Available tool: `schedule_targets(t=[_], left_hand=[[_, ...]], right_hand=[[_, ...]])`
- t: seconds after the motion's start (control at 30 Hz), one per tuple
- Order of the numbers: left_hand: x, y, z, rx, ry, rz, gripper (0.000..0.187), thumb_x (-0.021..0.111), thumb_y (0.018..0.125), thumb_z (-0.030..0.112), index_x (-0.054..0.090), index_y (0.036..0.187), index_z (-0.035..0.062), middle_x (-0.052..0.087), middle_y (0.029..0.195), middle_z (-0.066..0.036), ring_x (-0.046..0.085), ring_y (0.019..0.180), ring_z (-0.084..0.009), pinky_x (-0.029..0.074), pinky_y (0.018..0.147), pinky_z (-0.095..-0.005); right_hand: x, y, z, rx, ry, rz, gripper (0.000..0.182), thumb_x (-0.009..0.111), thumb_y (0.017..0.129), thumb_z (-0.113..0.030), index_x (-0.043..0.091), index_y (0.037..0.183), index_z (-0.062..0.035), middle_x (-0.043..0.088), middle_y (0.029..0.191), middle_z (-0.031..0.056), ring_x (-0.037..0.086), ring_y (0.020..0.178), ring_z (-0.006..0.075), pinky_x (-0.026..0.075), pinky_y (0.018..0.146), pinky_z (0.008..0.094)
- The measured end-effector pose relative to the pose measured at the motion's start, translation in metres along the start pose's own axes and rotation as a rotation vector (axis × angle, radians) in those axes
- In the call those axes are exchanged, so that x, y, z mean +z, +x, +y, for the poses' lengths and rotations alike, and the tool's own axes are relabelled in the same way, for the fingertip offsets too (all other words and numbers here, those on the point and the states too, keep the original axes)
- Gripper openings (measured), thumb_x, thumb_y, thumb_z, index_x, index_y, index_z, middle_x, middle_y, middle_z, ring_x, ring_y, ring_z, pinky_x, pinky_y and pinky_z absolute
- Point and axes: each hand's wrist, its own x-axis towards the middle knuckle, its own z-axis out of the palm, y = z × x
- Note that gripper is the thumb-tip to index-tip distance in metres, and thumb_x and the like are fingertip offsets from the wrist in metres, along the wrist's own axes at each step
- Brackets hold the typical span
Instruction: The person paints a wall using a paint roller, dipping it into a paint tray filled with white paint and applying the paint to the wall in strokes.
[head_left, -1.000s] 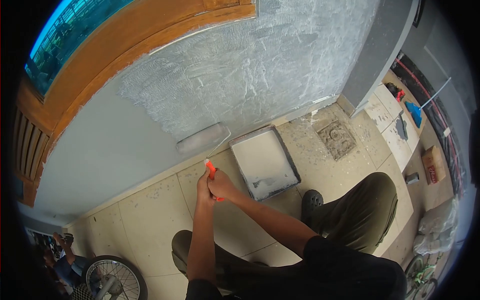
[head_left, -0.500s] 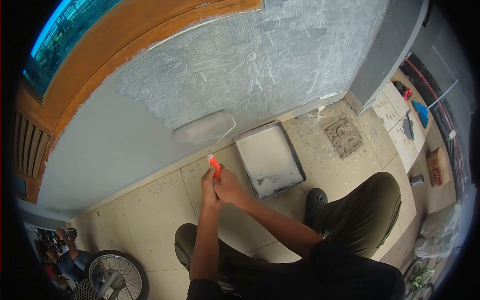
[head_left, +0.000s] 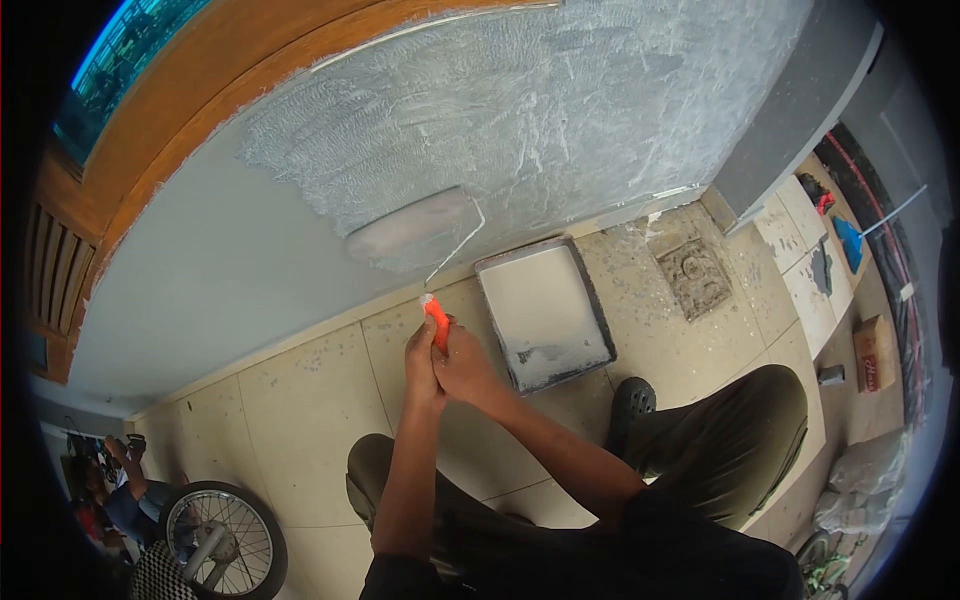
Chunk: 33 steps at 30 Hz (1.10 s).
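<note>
Both of my hands are wrapped round the orange handle of a paint roller (head_left: pixel 436 318). My left hand (head_left: pixel 422 362) and my right hand (head_left: pixel 467 365) press together at its lower end. A bent wire frame runs up to the wide roller sleeve (head_left: pixel 410 225), which lies against the lower part of the grey wall (head_left: pixel 230 270). Above and right of the sleeve, whitish wet-looking paint covers the wall in streaks. Just right of the roller, a dark-rimmed paint tray (head_left: pixel 608 340) with pale paint inside sits on the floor.
A wooden window frame (head_left: pixel 190 95) borders the wall above. A square floor cover (head_left: pixel 693 278) lies right of the tray. At lower left are a motorbike wheel (head_left: pixel 222 540) and another person (head_left: pixel 130 505). A cardboard box (head_left: pixel 874 353) and plastic bags (head_left: pixel 865 480) stand at right.
The roller sleeve has moved slightly up the wall, with both hands still round the handle. The camera view has shifted a little.
</note>
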Motion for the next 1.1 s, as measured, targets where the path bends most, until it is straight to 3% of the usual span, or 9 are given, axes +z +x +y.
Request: schedule_targets(t=[0.17,0.23,0.3,0.33,0.53,0.6,0.7,0.93,1.1], left_hand=[[-0.040,0.038,-0.058,-0.222,-0.055,0.022,0.044,0.059,0.098,0.047,0.065,0.108,0.0044,0.066,0.091,-0.005,0.063,0.075,-0.0144,0.049,0.062,-0.0288],[-0.056,0.060,-0.084,-0.309,-0.052,0.018,0.041,0.059,0.098,0.044,0.065,0.108,0.0053,0.067,0.090,-0.004,0.063,0.076,-0.0143,0.049,0.061,-0.0287],[-0.071,0.081,-0.116,-0.373,-0.027,0.100,0.044,0.054,0.098,0.048,0.065,0.108,0.0068,0.066,0.085,-0.005,0.056,0.053,-0.0135,0.034,0.038,-0.0282],[-0.071,0.078,-0.119,-0.360,-0.032,0.100,0.044,0.054,0.098,0.048,0.065,0.108,0.0068,0.066,0.085,-0.005,0.056,0.053,-0.0135,0.034,0.038,-0.0282],[-0.035,0.037,-0.071,-0.221,-0.070,-0.008,0.044,0.056,0.098,0.046,0.064,0.109,0.0044,0.065,0.088,-0.006,0.061,0.065,-0.0143,0.044,0.048,-0.0277],[-0.019,0.024,-0.045,-0.058,-0.092,-0.013,0.038,0.057,0.100,0.041,0.064,0.106,0.0042,0.066,0.090,-0.006,0.063,0.078,-0.0153,0.051,0.068,-0.0302],[0.009,0.000,0.002,0.025,-0.124,-0.039,0.037,0.056,0.101,0.039,0.062,0.108,0.0032,0.066,0.093,-0.008,0.063,0.082,-0.0167,0.052,0.075,-0.0312],[0.053,-0.018,0.076,0.164,-0.142,-0.094,0.038,0.053,0.103,0.039,0.060,0.114,0.0029,0.065,0.097,-0.010,0.062,0.086,-0.0164,0.051,0.076,-0.0308],[0.036,-0.015,0.055,0.059,-0.068,-0.073,0.042,0.053,0.104,0.041,0.062,0.115,0.0015,0.063,0.096,-0.006,0.061,0.084,-0.0135,0.051,0.076,-0.0294]], right_hand=[[0.024,0.023,0.084,0.098,-0.104,-0.030,0.028,0.060,0.088,-0.015,0.059,0.101,0.0098,0.066,0.087,0.0319,0.066,0.084,0.0481,0.053,0.073,0.0519],[0.026,0.039,0.107,0.323,0.003,-0.095,0.028,0.060,0.088,-0.017,0.060,0.099,0.0098,0.067,0.083,0.0311,0.068,0.081,0.0464,0.054,0.072,0.0515],[0.032,0.043,0.130,0.320,0.009,-0.076,0.029,0.060,0.088,-0.017,0.059,0.099,0.0100,0.067,0.084,0.0314,0.068,0.081,0.0462,0.054,0.072,0.0512],[0.032,0.042,0.132,0.320,0.019,-0.047,0.029,0.060,0.088,-0.017,0.059,0.099,0.0101,0.067,0.085,0.0317,0.069,0.081,0.0459,0.054,0.072,0.0509],[0.011,0.019,0.082,0.146,-0.012,-0.047,0.028,0.059,0.087,-0.015,0.058,0.100,0.0099,0.066,0.089,0.0320,0.066,0.087,0.0485,0.052,0.076,0.0521],[0.004,0.007,0.044,0.095,-0.047,-0.016,0.030,0.058,0.089,-0.016,0.057,0.108,0.0088,0.065,0.094,0.0316,0.065,0.091,0.0484,0.051,0.079,0.0504],[-0.012,-0.005,-0.021,-0.001,-0.050,0.021,0.036,0.057,0.091,-0.015,0.054,0.119,0.0076,0.064,0.101,0.0316,0.063,0.096,0.0483,0.051,0.081,0.0483],[-0.031,0.008,-0.086,-0.281,-0.045,0.056,0.039,0.060,0.088,-0.008,0.049,0.121,0.0102,0.062,0.103,0.0338,0.063,0.094,0.0501,0.051,0.080,0.0527],[-0.020,0.008,-0.050,-0.195,-0.101,0.044,0.032,0.058,0.091,-0.009,0.052,0.117,0.0086,0.066,0.093,0.0300,0.066,0.088,0.0465,0.051,0.074,0.0499]])
